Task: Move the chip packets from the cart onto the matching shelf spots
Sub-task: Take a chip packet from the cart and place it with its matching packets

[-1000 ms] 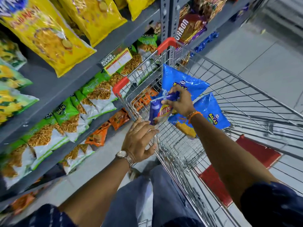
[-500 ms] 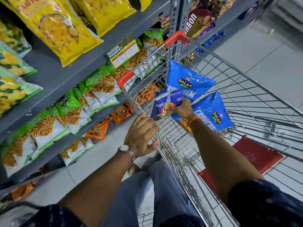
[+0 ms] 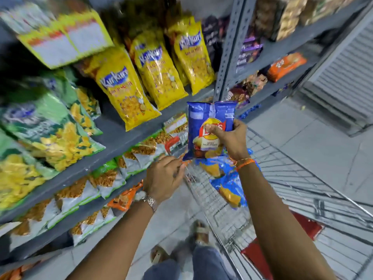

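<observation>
a: what is the right hand (image 3: pixel 228 138) doing?

b: it is clamping a blue lay's packet (image 3: pixel 207 128) by its lower right side, thumb across the logo, holding it upright above the wire cart (image 3: pixel 282 174). the packet is hanging just in front of the grey shelf edge (image 3: pixel 113 156), level with the yellow kurkure bags (image 3: pixel 125 93).

a: and the left hand (image 3: pixel 165 176)?

b: it is hovering low near the cart's red handle (image 3: pixel 171 141), fingers loosely curled and holding nothing that i can make out. it is blurred, so i cannot tell whether it is touching the handle.

a: what could be going wrong from here?

b: i am judging three risks. no blue lay's row is showing on these shelves, only kurkure, green packets (image 3: pixel 50 130) and namkeen bags below, so the packet may be heading for a spot that does not match. the grip is one-sided on a puffed, slick bag, so it may be slipping or swinging as it is being pushed in. and the kurkure bags are leaning out over the shelf lip, so a nudge may be tipping one off.

a: anything left in the cart?

b: two blue balaji packets (image 3: pixel 228 178) are lying in it under the right wrist.
</observation>
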Motion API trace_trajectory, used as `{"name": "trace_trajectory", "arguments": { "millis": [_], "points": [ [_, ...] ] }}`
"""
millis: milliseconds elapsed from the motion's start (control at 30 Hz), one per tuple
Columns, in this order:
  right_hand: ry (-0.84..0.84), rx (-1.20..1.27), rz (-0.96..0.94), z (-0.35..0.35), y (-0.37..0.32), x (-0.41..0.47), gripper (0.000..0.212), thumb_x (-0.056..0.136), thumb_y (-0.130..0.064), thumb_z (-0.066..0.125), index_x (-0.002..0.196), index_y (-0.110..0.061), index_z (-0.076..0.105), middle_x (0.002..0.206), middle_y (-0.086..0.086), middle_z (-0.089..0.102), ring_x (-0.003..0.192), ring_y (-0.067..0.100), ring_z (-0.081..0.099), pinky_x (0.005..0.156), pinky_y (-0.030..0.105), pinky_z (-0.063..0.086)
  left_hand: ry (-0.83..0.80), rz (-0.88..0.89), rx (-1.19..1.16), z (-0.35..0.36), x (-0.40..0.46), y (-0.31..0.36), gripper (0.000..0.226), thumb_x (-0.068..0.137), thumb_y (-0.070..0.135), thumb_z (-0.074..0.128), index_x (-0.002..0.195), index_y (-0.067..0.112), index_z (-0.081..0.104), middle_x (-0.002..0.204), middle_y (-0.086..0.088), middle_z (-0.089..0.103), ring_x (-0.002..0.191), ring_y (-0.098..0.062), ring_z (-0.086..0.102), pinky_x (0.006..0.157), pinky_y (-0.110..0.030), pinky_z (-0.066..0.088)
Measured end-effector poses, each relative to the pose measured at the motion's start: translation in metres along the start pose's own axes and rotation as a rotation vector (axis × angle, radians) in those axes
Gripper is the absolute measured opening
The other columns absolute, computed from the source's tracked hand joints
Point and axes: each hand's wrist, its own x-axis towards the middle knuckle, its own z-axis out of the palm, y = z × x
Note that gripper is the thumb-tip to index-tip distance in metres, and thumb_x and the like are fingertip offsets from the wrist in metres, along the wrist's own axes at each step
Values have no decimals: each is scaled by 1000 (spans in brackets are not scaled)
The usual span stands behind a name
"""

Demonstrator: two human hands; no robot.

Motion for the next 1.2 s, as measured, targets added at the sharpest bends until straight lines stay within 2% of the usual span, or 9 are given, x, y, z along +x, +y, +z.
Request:
{"name": "trace_trajectory", "arguments": {
  "millis": [100,333,400,567,733,833,933,1100,1200],
  "points": [
    [-15,30,-115,27,-76,-10,21,71,0,87,82,-10,72,69,-8,77,64,7,72,61,29,58,225,-51,89,-65,27,7,27,99,22,55,77,10,67,77,-6,65,76,-31,60,72,-42,51],
    [-188,131,-381,95,-242,-44,24,65,-6,90,66,-26,78,63,-6,75,56,11,71,55,36,61,745,17,329,-238,55,18,20,94,12,61,80,4,74,90,-9,74,84,-31,67,90,-38,44],
    [-266,164,-436,115,-278,-55,21,58,-17,95,69,-18,77,69,1,77,60,20,73,56,41,62,798,9,421,-272,56,14,16,92,12,61,88,4,74,98,-12,73,93,-32,66,94,-45,45],
    [-419,259,-498,184,-334,-72,23,55,-18,90,67,-12,71,63,-1,74,54,15,69,59,37,61,787,-134,583,-333,36,-22,24,94,19,57,109,4,70,116,-15,68,109,-39,62,105,-52,44],
    [-497,227,-485,278,-353,-84,34,55,-26,96,70,-15,67,70,6,73,67,23,68,67,55,62,696,-298,692,-379,-18,-56,34,98,29,52,119,7,68,128,-13,65,123,-38,60,117,-49,36],
    [-544,199,-473,347,-353,-100,38,59,-27,97,66,-15,61,62,-5,69,59,11,64,57,37,63,630,-352,764,-402,-50,-75,42,100,35,48,126,7,66,132,-13,64,128,-37,57,120,-47,33],
    [-584,179,-474,405,-349,-119,51,55,-39,98,66,-17,54,65,-1,58,65,11,56,61,47,60,542,-348,828,-416,-70,-92,47,100,38,46,130,6,65,134,-12,65,131,-36,56,121,-47,31],
    [-563,125,-528,472,-344,-151,56,51,-54,95,63,-19,52,58,-8,50,55,6,44,52,33,43,442,-271,874,-416,-90,-101,53,101,35,47,143,4,56,142,-12,61,135,-30,55,122,-43,30],
    [-565,73,-584,494,-338,-168,41,59,-40,95,59,-20,58,58,-16,67,55,-2,63,62,28,59,478,-248,865,-410,-97,-99,52,100,31,48,142,1,56,142,-13,60,134,-28,56,116,-45,40]
  ]
}}
